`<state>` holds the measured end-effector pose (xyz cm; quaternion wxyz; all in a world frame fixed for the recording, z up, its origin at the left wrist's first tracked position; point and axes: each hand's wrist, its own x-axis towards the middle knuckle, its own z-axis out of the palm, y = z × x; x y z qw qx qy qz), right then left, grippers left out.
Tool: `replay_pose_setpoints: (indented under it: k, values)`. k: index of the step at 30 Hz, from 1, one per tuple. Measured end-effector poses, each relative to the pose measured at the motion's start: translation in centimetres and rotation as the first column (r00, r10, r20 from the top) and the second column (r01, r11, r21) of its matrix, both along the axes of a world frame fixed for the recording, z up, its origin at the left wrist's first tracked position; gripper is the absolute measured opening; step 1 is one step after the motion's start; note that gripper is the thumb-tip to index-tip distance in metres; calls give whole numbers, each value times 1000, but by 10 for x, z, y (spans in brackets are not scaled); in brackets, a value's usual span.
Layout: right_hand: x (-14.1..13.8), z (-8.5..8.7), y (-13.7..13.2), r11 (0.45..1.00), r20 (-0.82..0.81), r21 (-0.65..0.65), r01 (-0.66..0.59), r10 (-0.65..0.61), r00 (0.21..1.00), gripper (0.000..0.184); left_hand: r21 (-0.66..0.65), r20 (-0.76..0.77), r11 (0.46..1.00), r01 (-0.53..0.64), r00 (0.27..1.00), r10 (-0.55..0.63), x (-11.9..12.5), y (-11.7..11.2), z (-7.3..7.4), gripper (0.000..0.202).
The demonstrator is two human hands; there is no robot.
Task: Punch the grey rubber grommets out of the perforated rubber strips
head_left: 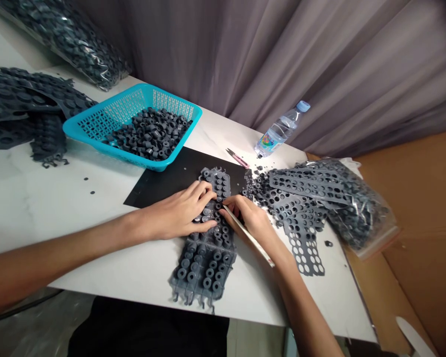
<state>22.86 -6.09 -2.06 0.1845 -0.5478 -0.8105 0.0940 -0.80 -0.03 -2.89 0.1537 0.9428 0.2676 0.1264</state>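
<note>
A grey molded rubber sheet [204,263] with rows of round ring-like parts lies lengthwise on the table, its far half over a black mat [159,183]. My left hand [182,210] rests across the sheet's left side, thumb and fingers apart, pressing on it. My right hand [247,218] is closed round a thin white stick [258,246], whose tip reaches the rings near the sheet's right edge. Its exact contact is too small to make out. Beyond my hands, a blue basket [104,141] contains many loose grey rubber rings [158,131].
To the right lie punched-out sheets [306,186], small scraps [258,186] and a clear bag [367,218] of grey pieces. Pink-handled snips [238,157] and a water bottle [278,131] are at the back. More sheets [40,104] and a full bag [74,44] occupy the left.
</note>
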Motion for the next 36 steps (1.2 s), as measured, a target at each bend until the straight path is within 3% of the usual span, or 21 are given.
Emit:
replay_pose_setpoints:
  k: [19, 29, 36]
  values:
    - [-3, 11, -8, 1000, 79, -27, 3, -1, 997, 19, 18, -21, 1000, -4, 1000, 4, 1, 0, 0, 60]
    - [0, 8, -7, 1000, 8, -22, 21, -20, 1000, 19, -47, 32, 999, -11, 999, 13, 0, 0, -1, 59]
    - [6, 1, -1, 997, -46, 67, -30, 33, 998, 22, -64, 26, 998, -4, 1000, 6, -1, 0, 0, 60]
